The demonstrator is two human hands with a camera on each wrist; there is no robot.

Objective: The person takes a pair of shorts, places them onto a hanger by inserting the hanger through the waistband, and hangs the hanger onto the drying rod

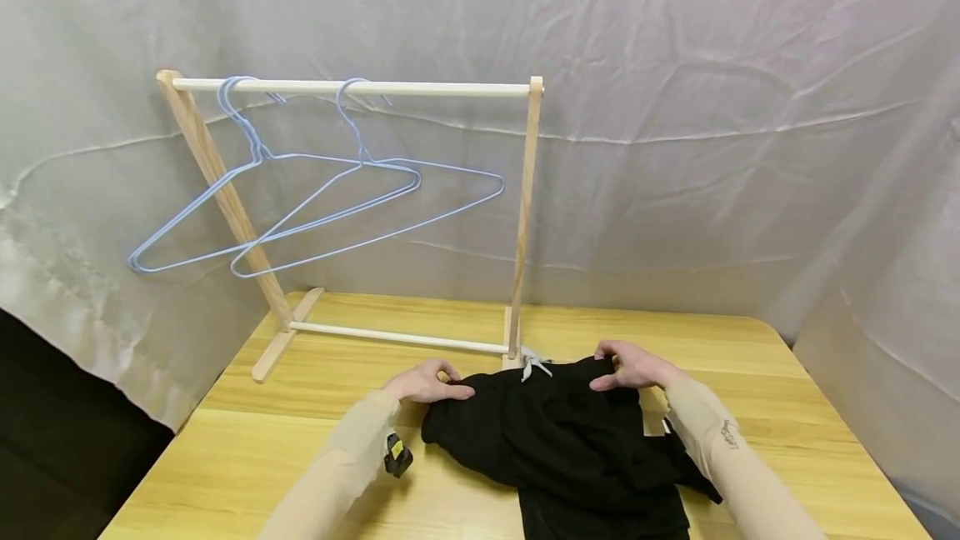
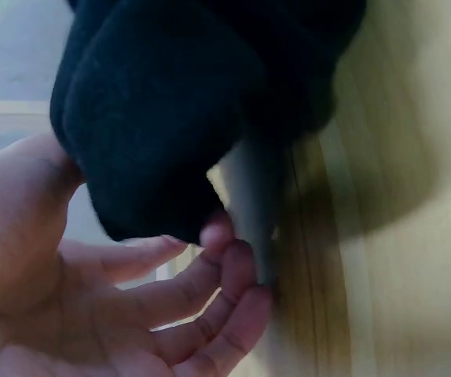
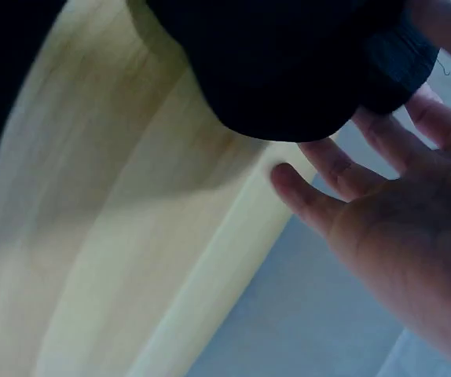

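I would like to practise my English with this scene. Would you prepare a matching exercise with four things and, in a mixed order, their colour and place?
Column one
1. garment
2. hangers
3. cord
4. table

Column two
A. light blue, hooked over the rail
B. yellowish wood, under the garment
C. black, held by the left hand and right hand
D. pale grey, at the garment's far edge

Right pairs: 1-C, 2-A, 3-D, 4-B.

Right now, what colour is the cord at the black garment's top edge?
Pale grey; the cord shows best in the head view.
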